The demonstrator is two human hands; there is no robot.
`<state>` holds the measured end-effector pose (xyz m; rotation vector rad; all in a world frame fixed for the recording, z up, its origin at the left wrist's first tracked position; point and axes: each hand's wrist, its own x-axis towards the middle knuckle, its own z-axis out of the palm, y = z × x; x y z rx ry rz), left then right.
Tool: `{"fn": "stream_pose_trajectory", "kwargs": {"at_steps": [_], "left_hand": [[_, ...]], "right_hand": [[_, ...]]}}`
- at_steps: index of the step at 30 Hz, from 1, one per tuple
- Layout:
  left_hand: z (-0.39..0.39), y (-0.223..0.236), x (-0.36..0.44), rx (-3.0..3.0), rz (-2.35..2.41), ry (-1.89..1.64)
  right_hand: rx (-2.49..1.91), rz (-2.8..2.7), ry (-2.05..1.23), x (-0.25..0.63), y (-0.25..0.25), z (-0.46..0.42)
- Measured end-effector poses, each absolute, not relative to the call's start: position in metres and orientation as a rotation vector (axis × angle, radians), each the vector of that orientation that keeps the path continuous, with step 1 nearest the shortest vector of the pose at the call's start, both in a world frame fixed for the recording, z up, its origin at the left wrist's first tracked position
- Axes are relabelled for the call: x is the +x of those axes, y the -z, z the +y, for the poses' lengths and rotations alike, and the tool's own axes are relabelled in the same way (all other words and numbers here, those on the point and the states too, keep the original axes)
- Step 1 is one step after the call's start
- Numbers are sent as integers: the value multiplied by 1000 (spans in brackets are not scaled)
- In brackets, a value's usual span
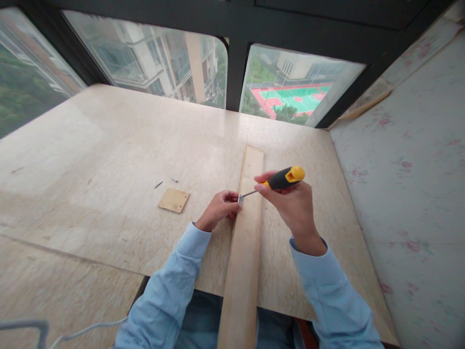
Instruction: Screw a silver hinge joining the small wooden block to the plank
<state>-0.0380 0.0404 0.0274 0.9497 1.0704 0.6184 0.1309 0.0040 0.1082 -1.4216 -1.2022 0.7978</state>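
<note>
Fingers [268, 192] of the right hand [296, 206] are curled in and pinch a yellow and black screwdriver [281, 179] by its handle. The hand is not spread out. The fat yellow end of the handle points up and to the right. The thin metal rod slants down to the left, and its tip is at a small shiny metal piece [240, 199].

The left hand [221, 208] is bent too. Its thumb and fingers pinch the metal piece at the left edge of a long wooden board [246, 242]. Some of the left fingertips are hard to see behind the metal piece and the board.

The board lies flat on the desk [127, 155], and its near end sticks out over the person's lap. Both arms wear light blue sleeves [185, 254].

To the left of the left hand, a small square of wood [173, 200] lies on the desk, with little dark holes near its right side. Just past it are two tiny bits, a thin grey one [159, 184] and a smaller one [175, 180].

A wall with pink flowers [403, 194] is on the right. Outside the window there is a green and red ball court [296, 99].
</note>
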Motion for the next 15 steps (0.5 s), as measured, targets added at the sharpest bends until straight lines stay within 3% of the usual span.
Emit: {"fn": "stream_pose_trajectory", "kwargs": {"at_steps": [6,12,15], "left_hand": [[40,-26,-38,924,1068,-628],[40,-26,-38,953,1070,-621],[40,-28,-38,964,1077,-617]], "right_hand": [[-1159,-1299,-989,130,-99,9],[-1623,-1279,-461,128,-91,12],[-1722,-1255,-371,130,-96,10]]}}
